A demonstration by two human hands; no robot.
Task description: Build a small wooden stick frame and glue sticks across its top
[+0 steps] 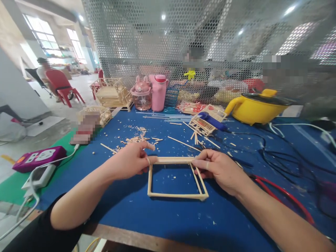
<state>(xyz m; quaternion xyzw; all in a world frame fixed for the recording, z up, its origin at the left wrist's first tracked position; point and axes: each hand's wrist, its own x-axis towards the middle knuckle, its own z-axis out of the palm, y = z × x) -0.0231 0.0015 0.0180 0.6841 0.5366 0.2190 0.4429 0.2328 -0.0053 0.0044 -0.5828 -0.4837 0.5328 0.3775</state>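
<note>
Case (39,159): purple, printed with a face, lying on the green surface (12,187) at far left.
Phone (86,129): blurred, joined to a white cable (69,154).
Left hand (132,157): fingers closed on the far left corner of the wooden frame (177,196), index finger extended clear of it.
Wood scraps (139,139): scattered on the blue desk (126,215), just beyond the left hand.
Pink bottle (158,94): upright, near the perforated screen (147,38).
Wooden frame: rectangular, held between both hands over the desk's near part; contact with the surface cannot be determined.
Glue gun (214,122): blue, partly overlapping a slatted wooden piece (201,125) in this view.
Right hand (220,168): fingers pinching the frame's far right corner.
Yellow pot (258,109): dark-lidded, standing toward the back.
Red cable (288,200): curved, beside the right forearm.
</note>
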